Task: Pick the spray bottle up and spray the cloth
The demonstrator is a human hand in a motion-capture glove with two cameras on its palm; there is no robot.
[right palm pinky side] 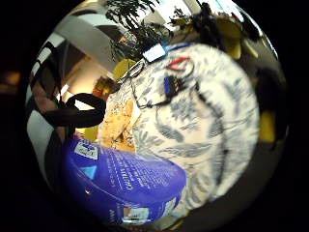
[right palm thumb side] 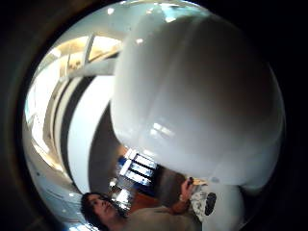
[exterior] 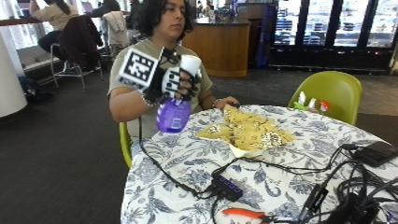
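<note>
In the outside view my gloved right hand grips a spray bottle with a purple body and a white head, lifted above the table's near-left edge. Its nozzle end points toward the yellow patterned cloth, which lies crumpled in the middle of the round table. The little finger side palm view shows the purple bottle close to the palm, with the cloth beyond it. The white spray head fills the thumb side palm view. The person's bare left hand rests at the table's far edge beside the cloth.
A floral tablecloth covers the round table. Black cables and a blue-lit hub run across its near side, with red-handled pliers and a black box to the right. A green chair stands behind the table.
</note>
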